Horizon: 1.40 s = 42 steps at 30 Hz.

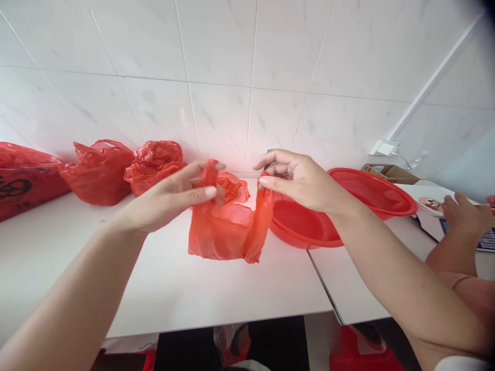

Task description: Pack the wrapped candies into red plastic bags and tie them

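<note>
A thin red plastic carrier bag (222, 237) hangs upright in front of me, its two handle loops spread apart above the white table. My left hand (170, 201) is closed on the left loop, with the thumb along its front. Between the thumb and fingers of my right hand (299, 178) is the top of the right loop. The bag looks flat and nearly flattened sides show; I cannot make out anything inside. Just behind it lies another crumpled red bag (235, 189), partly hidden by my left hand and the bag.
Along the tiled wall at left stand filled red bags (100, 175). Two red plastic baskets (309, 226) are at right, partly behind my right arm. Farther right are a scale (433, 206), a cardboard box (390, 173) and another person's hand (466, 216). A seam divides the tables.
</note>
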Each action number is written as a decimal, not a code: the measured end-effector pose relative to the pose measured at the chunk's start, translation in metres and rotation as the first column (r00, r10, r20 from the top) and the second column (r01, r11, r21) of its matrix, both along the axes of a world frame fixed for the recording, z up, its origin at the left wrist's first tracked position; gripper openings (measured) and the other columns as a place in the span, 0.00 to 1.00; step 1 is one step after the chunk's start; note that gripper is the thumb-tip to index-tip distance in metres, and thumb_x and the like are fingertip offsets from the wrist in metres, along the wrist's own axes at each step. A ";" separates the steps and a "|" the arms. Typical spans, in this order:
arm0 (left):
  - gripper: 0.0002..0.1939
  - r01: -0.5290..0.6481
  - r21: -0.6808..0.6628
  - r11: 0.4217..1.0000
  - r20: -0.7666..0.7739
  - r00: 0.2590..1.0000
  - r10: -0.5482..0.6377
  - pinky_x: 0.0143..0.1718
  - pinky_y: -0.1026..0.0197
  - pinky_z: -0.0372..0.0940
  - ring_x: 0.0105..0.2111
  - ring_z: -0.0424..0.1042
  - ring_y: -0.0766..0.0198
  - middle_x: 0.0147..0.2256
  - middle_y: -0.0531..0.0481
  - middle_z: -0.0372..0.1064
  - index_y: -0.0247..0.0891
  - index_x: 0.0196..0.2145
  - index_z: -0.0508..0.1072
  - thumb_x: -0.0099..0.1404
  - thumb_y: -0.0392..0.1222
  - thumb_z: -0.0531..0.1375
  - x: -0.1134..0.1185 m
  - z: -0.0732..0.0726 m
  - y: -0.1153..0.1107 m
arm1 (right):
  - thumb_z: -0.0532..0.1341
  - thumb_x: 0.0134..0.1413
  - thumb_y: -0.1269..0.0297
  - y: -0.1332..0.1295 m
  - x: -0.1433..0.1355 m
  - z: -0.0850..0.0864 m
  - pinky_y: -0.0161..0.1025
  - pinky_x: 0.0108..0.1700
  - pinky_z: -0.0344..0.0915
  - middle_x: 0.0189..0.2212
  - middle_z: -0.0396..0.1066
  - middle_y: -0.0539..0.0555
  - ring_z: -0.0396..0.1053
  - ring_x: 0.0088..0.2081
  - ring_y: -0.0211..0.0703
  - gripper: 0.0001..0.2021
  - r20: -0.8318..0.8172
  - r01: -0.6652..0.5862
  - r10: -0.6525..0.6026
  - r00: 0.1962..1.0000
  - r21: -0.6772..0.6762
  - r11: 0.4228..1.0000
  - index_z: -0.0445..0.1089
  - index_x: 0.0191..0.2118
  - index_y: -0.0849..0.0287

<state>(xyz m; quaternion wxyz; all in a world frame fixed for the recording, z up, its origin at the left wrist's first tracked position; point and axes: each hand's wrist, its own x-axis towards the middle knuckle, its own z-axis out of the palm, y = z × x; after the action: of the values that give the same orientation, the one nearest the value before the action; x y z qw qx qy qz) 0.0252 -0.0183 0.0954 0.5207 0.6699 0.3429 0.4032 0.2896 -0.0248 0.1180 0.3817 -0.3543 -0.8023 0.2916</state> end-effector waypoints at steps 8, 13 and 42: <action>0.11 0.138 -0.036 0.990 -0.223 0.964 -0.142 0.19 0.63 0.55 0.18 0.54 0.69 0.20 0.56 0.54 0.41 0.24 0.69 0.58 0.46 0.64 0.034 0.001 0.010 | 0.57 0.60 0.69 0.013 -0.066 0.014 0.37 0.37 0.66 0.30 0.69 0.47 0.68 0.33 0.36 0.07 0.127 -0.250 0.233 0.964 0.138 0.958 0.69 0.42 0.54; 0.18 0.026 -0.137 0.990 -0.120 0.992 -0.042 0.18 0.63 0.48 0.17 0.39 0.71 0.19 0.61 0.37 0.41 0.24 0.66 0.67 0.53 0.55 0.026 -0.006 0.014 | 0.60 0.58 0.66 0.033 -0.053 -0.013 0.39 0.40 0.68 0.42 0.69 0.52 0.69 0.40 0.38 0.10 0.057 -0.080 0.075 0.996 0.084 0.993 0.66 0.46 0.54; 0.14 0.008 0.533 0.846 -0.552 0.761 0.341 0.30 0.63 0.64 0.28 0.72 0.62 0.31 0.50 0.77 0.42 0.36 0.78 0.67 0.44 0.52 -0.008 -0.053 0.004 | 0.58 0.60 0.49 0.009 -0.063 -0.100 0.41 0.44 0.68 0.33 0.70 0.49 0.71 0.38 0.40 0.16 -0.296 -0.105 0.021 0.955 -0.271 0.957 0.62 0.32 0.56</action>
<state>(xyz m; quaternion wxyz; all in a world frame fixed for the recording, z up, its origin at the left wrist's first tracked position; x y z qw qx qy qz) 0.0173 -0.0139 0.0422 0.1423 0.8427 0.4387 0.2779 0.2262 -0.0156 0.0184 0.4309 -0.3329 -0.6983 0.4646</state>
